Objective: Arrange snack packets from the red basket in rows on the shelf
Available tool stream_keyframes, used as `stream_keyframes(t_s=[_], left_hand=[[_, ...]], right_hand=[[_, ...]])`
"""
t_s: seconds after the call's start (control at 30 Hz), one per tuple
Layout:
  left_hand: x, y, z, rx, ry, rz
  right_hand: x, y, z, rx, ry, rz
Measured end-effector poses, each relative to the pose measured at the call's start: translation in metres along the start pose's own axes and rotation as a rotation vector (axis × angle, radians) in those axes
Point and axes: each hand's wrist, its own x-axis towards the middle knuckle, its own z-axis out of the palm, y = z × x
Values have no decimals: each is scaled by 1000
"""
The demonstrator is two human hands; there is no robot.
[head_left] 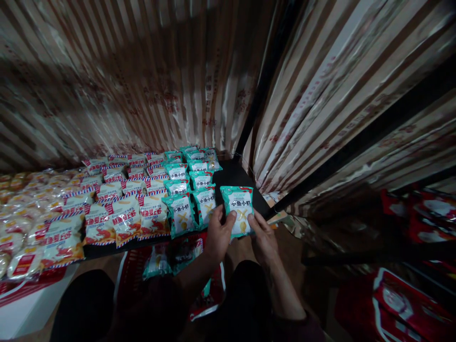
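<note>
Between my two hands is a teal and white snack bag (241, 209), upright with its printed front toward me. My left hand (218, 235) grips its left side, thumb on the front. On the right side, my right hand (264, 237) holds it the same way, fingers partly behind the bag. Just left of it, matching teal snack bags (205, 205) stand in two columns on a black shelf (228, 175). Further left are rows of cream snack bags (126, 218) with striped edges and red print.
Below the shelf sits a red basket (123, 280) with more teal bags inside. Clear-wrapped round packs (24, 261) fill the shelf's left end. A black post (249, 116) rises at the corner before striped sheeting (171, 71). Red packages (409, 304) lie at lower right.
</note>
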Motion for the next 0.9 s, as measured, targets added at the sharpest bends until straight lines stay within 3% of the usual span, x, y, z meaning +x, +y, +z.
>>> stream_keyframes(t_s=[0.2, 0.53, 0.9], left_hand=[[13, 7, 12, -38, 33, -17], [29, 1, 20, -79, 61, -34], [55, 0, 34, 184, 168, -72]], right_hand=[[6, -1, 1, 18, -14, -10], [24, -1, -1, -8, -10, -23], [54, -5, 5, 37, 110, -3]])
